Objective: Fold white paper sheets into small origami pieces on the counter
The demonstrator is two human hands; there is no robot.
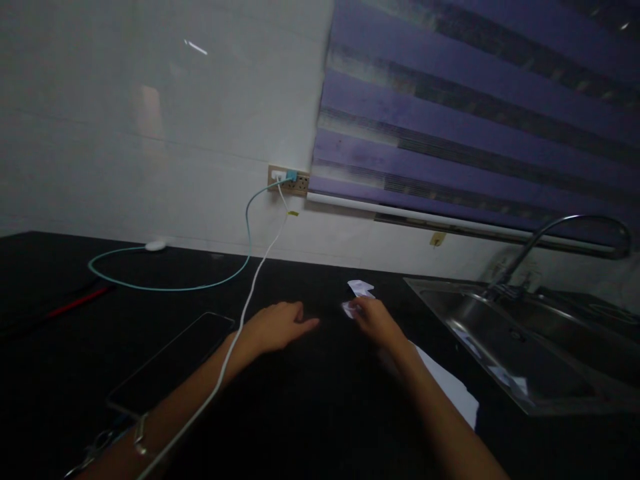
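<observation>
My right hand (376, 322) is closed over the black countertop (320, 393), its fingertips pinching a small white paper piece (349, 309). Just beyond those fingers lies another folded-looking white paper piece (361, 288). White paper sheets (447, 385) are partly hidden beneath my right forearm. My left hand (280, 325) hovers at or just above the counter with nothing in it, one finger stretched toward the right and apart from the others. A white cable (253, 287) crosses in front of my left forearm, which wears a bracelet (141, 435).
To the right is a steel sink (505, 333) with a curved faucet (550, 227); paper scraps (507, 377) lie along its rim. A dark phone-like slab (173, 363) rests left of my arm. A teal cable (190, 289) loops from the wall socket (303, 184).
</observation>
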